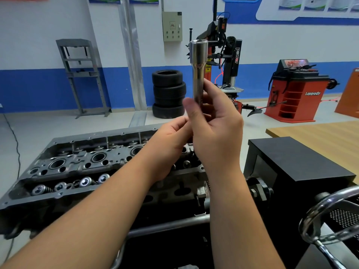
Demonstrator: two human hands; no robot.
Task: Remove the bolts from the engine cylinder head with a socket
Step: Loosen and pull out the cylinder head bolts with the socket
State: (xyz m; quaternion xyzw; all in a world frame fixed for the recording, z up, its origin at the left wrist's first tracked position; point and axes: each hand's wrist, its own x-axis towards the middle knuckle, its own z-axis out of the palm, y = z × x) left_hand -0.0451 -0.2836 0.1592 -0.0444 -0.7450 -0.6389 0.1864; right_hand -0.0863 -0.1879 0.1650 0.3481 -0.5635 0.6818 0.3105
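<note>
Both hands' grip clamps the upright socket point(197, 72), held clear above the cylinder head point(81, 164)

Socket point(197, 70) polished glossy metal; cylinder head point(81, 164) dull grey metal.

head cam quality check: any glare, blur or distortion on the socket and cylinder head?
Head view: wide-angle bending at the edges, wall lines and forearms stretched. Long socket fairly sharp, bright highlights along its chrome; right hand thumb tip slightly soft, left hand clear. Cylinder head evenly lit, small glints on the valve springs. Background soft.
</note>
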